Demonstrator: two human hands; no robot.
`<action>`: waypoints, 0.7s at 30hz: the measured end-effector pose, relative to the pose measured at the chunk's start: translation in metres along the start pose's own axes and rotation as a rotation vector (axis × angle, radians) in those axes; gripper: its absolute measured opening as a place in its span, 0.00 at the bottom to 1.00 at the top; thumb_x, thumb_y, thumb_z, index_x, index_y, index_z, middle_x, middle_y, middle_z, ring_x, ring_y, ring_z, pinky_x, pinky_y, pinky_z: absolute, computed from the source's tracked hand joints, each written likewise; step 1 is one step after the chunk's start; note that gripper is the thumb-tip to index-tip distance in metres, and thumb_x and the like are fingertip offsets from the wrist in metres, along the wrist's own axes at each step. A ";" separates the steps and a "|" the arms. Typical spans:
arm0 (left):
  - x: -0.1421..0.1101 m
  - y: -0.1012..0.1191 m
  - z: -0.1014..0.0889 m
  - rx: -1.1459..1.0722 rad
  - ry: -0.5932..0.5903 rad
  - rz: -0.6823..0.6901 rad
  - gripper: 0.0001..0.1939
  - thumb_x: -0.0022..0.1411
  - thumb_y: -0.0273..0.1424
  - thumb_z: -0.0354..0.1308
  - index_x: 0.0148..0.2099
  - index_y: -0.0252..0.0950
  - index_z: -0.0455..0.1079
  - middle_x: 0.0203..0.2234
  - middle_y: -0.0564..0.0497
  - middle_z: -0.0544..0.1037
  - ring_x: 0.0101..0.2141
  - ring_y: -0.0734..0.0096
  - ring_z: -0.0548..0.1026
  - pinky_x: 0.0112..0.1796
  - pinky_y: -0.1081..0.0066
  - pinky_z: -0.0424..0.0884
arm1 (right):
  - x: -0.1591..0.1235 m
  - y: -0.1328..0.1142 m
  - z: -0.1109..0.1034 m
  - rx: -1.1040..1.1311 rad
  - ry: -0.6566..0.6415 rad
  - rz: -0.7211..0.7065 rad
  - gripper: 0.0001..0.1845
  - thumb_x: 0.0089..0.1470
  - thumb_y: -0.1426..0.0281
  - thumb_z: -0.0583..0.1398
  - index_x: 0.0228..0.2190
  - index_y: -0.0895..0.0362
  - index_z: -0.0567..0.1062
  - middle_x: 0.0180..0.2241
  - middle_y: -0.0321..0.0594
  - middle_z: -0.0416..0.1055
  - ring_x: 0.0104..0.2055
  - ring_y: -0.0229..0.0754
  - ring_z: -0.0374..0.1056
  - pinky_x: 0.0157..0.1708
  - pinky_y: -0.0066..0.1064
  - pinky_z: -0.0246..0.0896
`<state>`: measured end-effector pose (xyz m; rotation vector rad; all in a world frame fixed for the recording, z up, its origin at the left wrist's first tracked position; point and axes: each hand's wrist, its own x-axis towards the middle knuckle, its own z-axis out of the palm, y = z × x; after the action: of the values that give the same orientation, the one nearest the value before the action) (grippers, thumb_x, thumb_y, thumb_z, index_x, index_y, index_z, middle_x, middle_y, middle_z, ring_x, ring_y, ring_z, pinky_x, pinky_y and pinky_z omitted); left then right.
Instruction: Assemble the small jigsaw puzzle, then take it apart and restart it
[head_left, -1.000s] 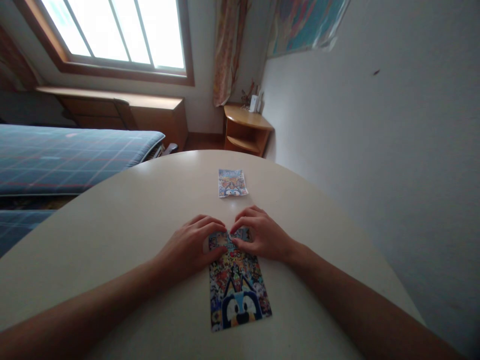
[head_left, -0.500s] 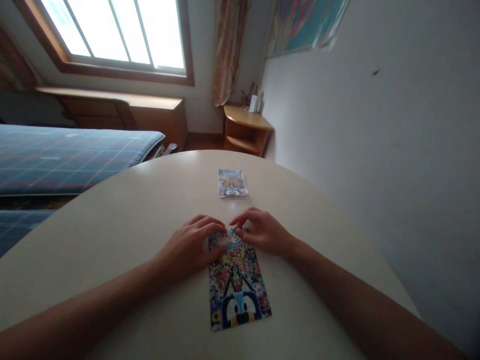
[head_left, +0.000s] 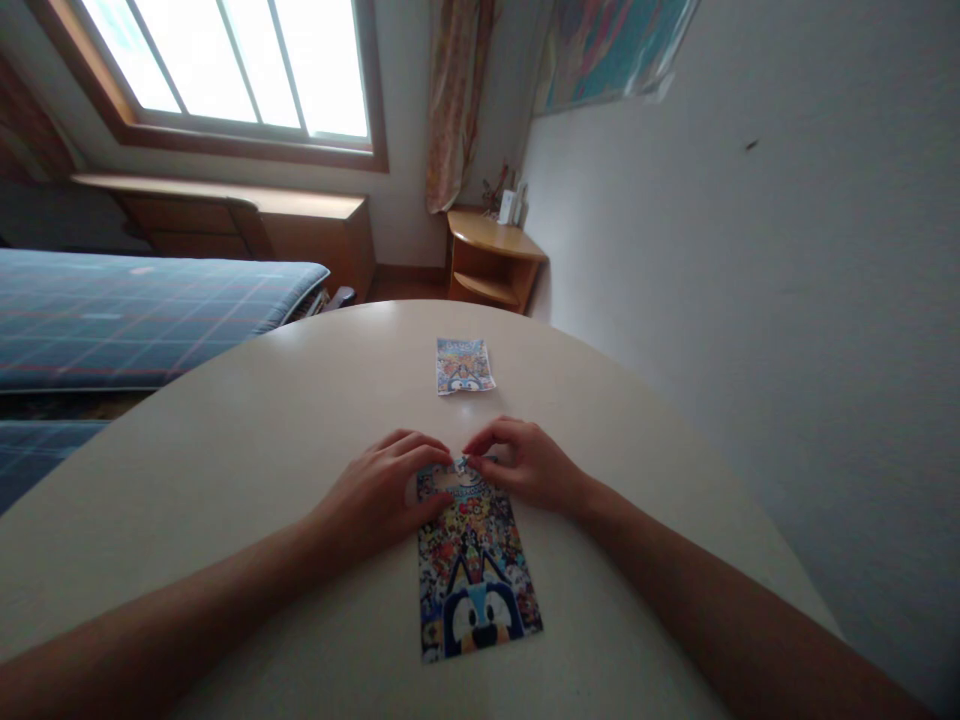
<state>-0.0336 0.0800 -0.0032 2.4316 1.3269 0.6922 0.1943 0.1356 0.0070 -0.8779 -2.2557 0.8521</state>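
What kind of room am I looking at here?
Probably a bedroom in a home: there's what looks like a plaid mattress at left, a patterned curtain beside a bright window, and a small wooden corner stand.

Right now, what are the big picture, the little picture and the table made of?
The big picture looks like printed card, fairly dull, given its flat, straight edges. The little picture seems thin printed paper: its lower edge is wavy; its finish is unclear. The table looks smooth, perhaps laminate or painted wood, because its pale top shines softly.
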 end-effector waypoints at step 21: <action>-0.002 0.008 -0.001 -0.236 0.165 0.011 0.05 0.66 0.34 0.58 0.43 0.41 0.73 0.37 0.52 0.80 0.38 0.68 0.78 0.40 0.66 0.74 | -0.006 -0.018 0.005 0.076 0.168 -0.162 0.10 0.51 0.66 0.69 0.36 0.53 0.77 0.32 0.36 0.80 0.37 0.40 0.76 0.42 0.35 0.67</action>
<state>-0.0297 0.0746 0.0011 2.2353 1.2129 1.0107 0.1877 0.1187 0.0153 -0.6953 -2.1015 0.7561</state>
